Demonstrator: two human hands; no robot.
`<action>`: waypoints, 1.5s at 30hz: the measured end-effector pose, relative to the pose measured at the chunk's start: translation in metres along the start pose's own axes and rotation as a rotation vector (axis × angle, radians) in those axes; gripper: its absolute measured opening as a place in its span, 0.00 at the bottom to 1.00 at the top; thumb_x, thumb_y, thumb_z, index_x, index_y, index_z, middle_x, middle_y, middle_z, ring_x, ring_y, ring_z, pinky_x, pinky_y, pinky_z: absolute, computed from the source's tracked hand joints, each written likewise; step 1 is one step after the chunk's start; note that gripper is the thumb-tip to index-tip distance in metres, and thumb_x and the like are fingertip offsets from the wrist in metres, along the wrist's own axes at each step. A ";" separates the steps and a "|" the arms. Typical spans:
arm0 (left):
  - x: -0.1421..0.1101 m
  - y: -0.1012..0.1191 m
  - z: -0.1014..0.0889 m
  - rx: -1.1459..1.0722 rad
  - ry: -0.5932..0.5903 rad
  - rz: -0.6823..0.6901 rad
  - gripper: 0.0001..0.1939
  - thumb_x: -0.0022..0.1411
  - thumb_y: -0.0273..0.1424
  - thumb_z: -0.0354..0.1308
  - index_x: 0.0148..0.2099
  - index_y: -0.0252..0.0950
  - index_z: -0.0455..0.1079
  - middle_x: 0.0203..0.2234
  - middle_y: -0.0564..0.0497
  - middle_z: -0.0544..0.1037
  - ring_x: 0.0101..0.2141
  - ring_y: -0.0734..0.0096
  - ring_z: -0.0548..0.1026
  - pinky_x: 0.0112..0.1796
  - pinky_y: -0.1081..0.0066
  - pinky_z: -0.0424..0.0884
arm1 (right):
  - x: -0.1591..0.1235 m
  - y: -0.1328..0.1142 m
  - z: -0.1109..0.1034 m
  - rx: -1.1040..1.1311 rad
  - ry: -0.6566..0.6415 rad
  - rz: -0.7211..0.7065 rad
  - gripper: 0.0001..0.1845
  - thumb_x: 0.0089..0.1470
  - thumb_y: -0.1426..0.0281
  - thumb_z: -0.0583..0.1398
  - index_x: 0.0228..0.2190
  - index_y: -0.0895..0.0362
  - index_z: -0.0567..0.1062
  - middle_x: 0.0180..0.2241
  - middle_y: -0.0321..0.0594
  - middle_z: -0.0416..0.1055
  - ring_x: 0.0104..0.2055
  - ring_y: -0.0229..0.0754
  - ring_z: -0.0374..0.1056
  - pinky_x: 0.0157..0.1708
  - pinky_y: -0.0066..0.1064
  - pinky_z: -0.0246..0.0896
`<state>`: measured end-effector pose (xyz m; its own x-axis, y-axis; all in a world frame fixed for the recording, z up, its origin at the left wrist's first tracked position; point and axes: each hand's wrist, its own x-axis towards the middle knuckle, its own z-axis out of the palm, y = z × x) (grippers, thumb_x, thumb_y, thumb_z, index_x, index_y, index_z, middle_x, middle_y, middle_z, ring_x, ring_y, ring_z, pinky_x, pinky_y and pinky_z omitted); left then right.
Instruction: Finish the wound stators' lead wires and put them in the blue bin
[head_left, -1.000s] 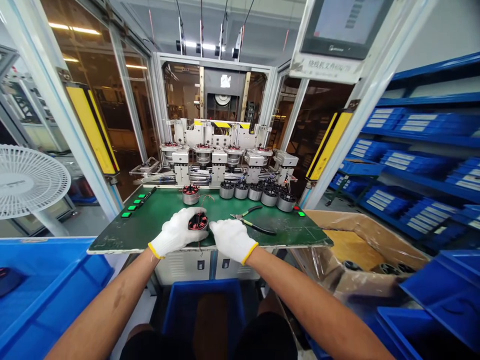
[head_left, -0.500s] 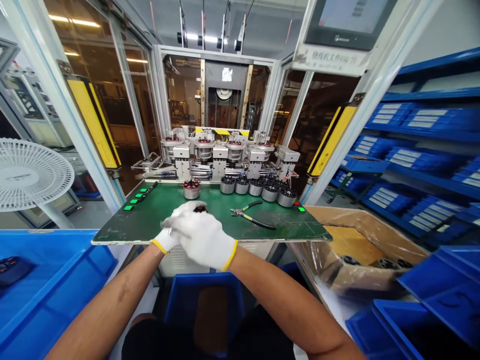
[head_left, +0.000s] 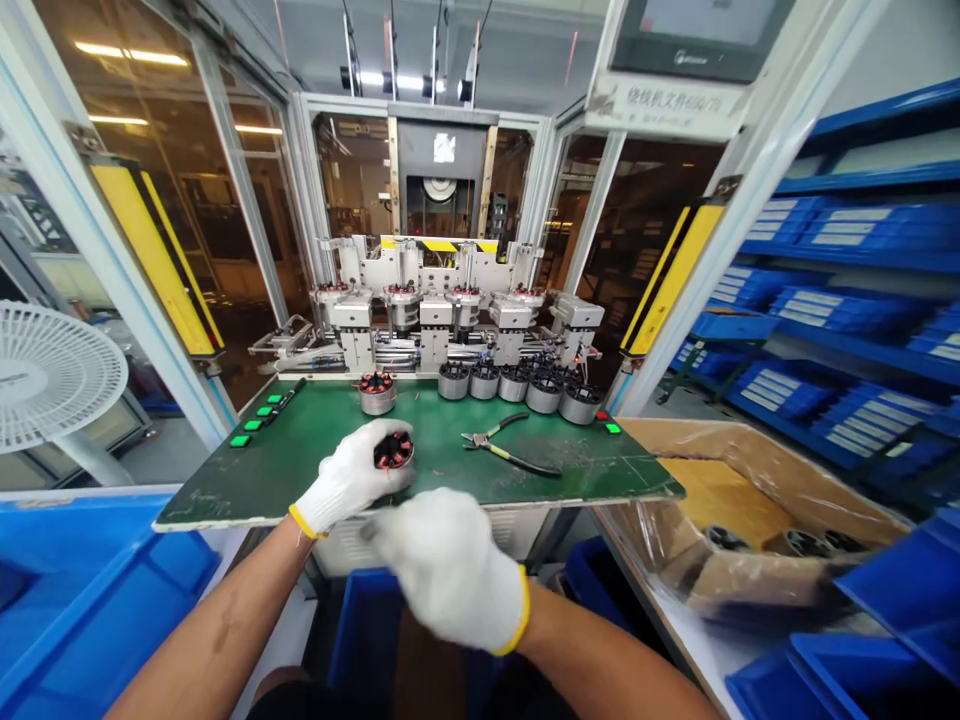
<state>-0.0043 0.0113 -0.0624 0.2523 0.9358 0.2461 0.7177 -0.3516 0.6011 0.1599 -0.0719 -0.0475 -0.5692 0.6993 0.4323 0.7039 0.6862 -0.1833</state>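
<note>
Factory cell: winding machine (head_left: pixel 442 310) behind a green bench (head_left: pixel 480 490); placard (head_left: pixel 664 105) reads "绕线机文件". Beyond the left hand (head_left: pixel 349 475), a wound stator (head_left: pixel 377 394) and a row of cores (head_left: pixel 517 385); right of it, pliers (head_left: pixel 510 452). That hand clamps a red-wound stator (head_left: pixel 394 451) near the bench edge. The right hand (head_left: pixel 450 570), blurred, sits nearer the body, apart from it; whether it holds anything, cannot tell.

The right gloved hand (head_left: pixel 446 570) is motion-blurred, its fingers not made out. The lower part of the wound stator (head_left: pixel 394 451) is hidden by the left gloved hand (head_left: pixel 349 475). The blue bin (head_left: pixel 360 625) below the right hand is partly covered, and dark parts (head_left: pixel 802 543) in the carton (head_left: pixel 750 450) right of that hand are blurred.
</note>
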 end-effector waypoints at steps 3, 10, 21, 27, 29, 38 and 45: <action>0.001 -0.001 -0.003 -0.039 -0.048 0.018 0.27 0.48 0.40 0.61 0.52 0.45 0.67 0.45 0.53 0.76 0.45 0.59 0.73 0.44 0.66 0.69 | 0.016 0.043 -0.007 0.348 0.242 0.180 0.17 0.61 0.70 0.48 0.36 0.56 0.76 0.34 0.37 0.75 0.36 0.39 0.69 0.38 0.27 0.60; 0.002 -0.002 -0.004 -0.070 -0.056 0.002 0.28 0.46 0.39 0.63 0.52 0.46 0.67 0.45 0.53 0.75 0.43 0.61 0.74 0.44 0.66 0.69 | 0.075 0.105 0.029 0.578 0.170 0.319 0.14 0.57 0.71 0.53 0.31 0.58 0.79 0.23 0.34 0.71 0.27 0.36 0.65 0.30 0.25 0.59; 0.003 -0.014 -0.002 -0.142 -0.051 0.108 0.23 0.54 0.37 0.55 0.53 0.41 0.67 0.43 0.51 0.76 0.41 0.62 0.74 0.42 0.64 0.70 | 0.058 0.082 0.002 0.413 0.144 0.433 0.20 0.64 0.62 0.48 0.49 0.58 0.71 0.38 0.39 0.74 0.29 0.35 0.67 0.31 0.25 0.60; -0.001 -0.010 0.000 -0.179 0.009 0.187 0.22 0.55 0.35 0.55 0.53 0.39 0.67 0.46 0.49 0.75 0.44 0.62 0.73 0.45 0.62 0.71 | 0.011 0.046 0.003 0.244 -0.122 0.306 0.09 0.55 0.72 0.56 0.35 0.57 0.76 0.34 0.39 0.74 0.36 0.40 0.67 0.35 0.26 0.57; -0.005 -0.006 -0.002 -0.175 0.042 0.289 0.17 0.57 0.33 0.53 0.49 0.38 0.70 0.49 0.48 0.72 0.48 0.63 0.71 0.50 0.62 0.68 | 0.008 0.039 0.009 0.301 -0.161 0.244 0.11 0.56 0.75 0.52 0.33 0.57 0.75 0.28 0.35 0.72 0.31 0.36 0.66 0.31 0.24 0.55; -0.015 -0.007 -0.008 0.338 0.027 0.663 0.19 0.62 0.23 0.45 0.50 0.41 0.70 0.51 0.49 0.72 0.57 0.60 0.63 0.51 0.61 0.69 | 0.015 0.026 -0.006 0.049 -0.070 0.181 0.11 0.61 0.69 0.53 0.30 0.57 0.74 0.27 0.38 0.73 0.30 0.40 0.67 0.29 0.28 0.54; -0.008 -0.010 -0.013 0.284 -0.012 0.710 0.17 0.65 0.25 0.42 0.45 0.40 0.71 0.51 0.52 0.73 0.58 0.65 0.63 0.55 0.64 0.66 | 0.023 0.057 -0.002 0.007 0.035 0.153 0.18 0.62 0.71 0.50 0.53 0.58 0.66 0.48 0.44 0.70 0.42 0.41 0.69 0.43 0.30 0.61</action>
<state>-0.0219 0.0073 -0.0608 0.7214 0.4883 0.4911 0.5192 -0.8506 0.0830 0.1878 -0.0172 -0.0467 -0.4399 0.7888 0.4293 0.7785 0.5733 -0.2555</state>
